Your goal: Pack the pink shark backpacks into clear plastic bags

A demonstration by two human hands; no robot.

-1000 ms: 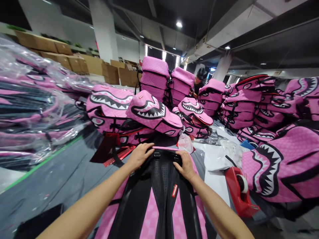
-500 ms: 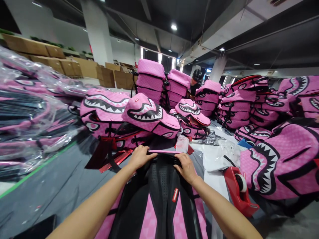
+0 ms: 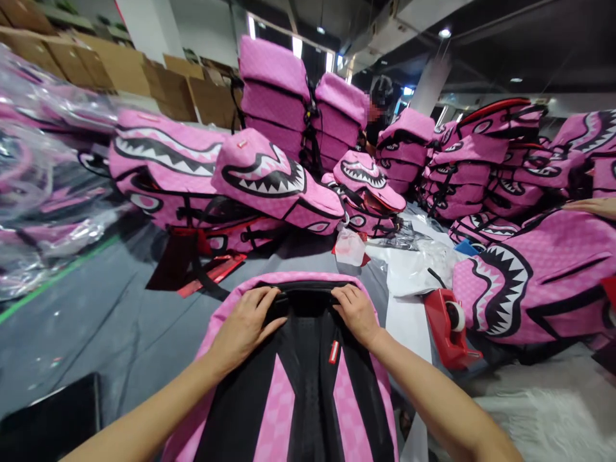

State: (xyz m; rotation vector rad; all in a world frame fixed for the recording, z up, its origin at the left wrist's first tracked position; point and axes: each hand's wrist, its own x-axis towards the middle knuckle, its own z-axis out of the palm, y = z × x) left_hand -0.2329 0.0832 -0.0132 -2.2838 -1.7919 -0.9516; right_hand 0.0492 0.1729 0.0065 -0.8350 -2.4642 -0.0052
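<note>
A pink and black backpack (image 3: pixel 278 410) is right in front of me, its black back panel and straps facing up and a small red tag on one strap. My left hand (image 3: pixel 245 327) has its fingers curled over the black edge near the top left. Opposite it, my right hand (image 3: pixel 357 316) grips the same edge at the top right. Between the two hands a dark hollow shows under the pink rim. What the fingertips press on inside is hidden.
Pink shark-mouth backpacks (image 3: pixel 269 173) lie beyond, with taller stacks (image 3: pixel 274 96) behind. At right are a red tape dispenser (image 3: pixel 445 330) and another backpack (image 3: pixel 568 276), touched by another person's hand (image 3: pixel 594 206). Plastic-wrapped bags (image 3: pixel 52 173) and a dark flat object (image 3: pixel 52 410) are at left.
The backpack's top has tipped, so its pink rim now shows beyond my hands. Both hands stay on the top edge, a little lower in view. Another person's hand has appeared at right.
</note>
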